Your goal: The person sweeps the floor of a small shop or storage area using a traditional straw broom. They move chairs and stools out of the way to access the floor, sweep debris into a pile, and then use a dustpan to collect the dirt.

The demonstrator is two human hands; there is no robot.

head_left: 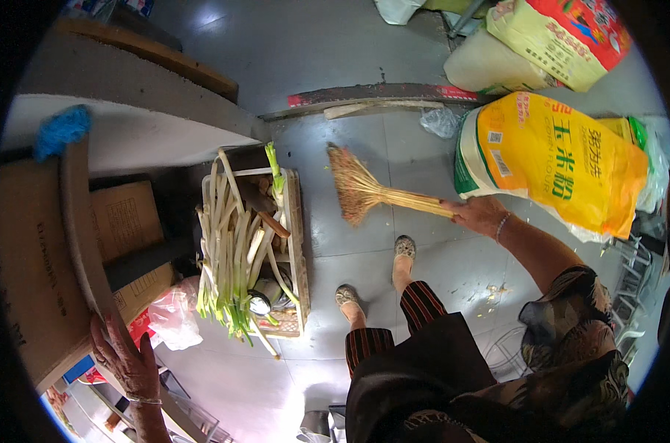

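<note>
My right hand (480,215) is closed round the handle end of a short straw broom (372,188). The broom's bristles fan out to the left, over the grey tiled floor; whether they touch it I cannot tell. At the lower left, my left hand (124,354) lies with its fingers stretched along the edge of a wooden board (91,244), holding nothing. Between the two hands stands a pale plastic crate (299,251) with long leeks (228,251) piled in and over it.
A large yellow sack (564,159) stands at the right, with a crumpled clear bag (440,122) beside it. Across the back runs a raised threshold (379,94) with a pale stick (350,111) along it. Cardboard boxes (128,221) fill the left. Small scraps (495,292) lie on the floor.
</note>
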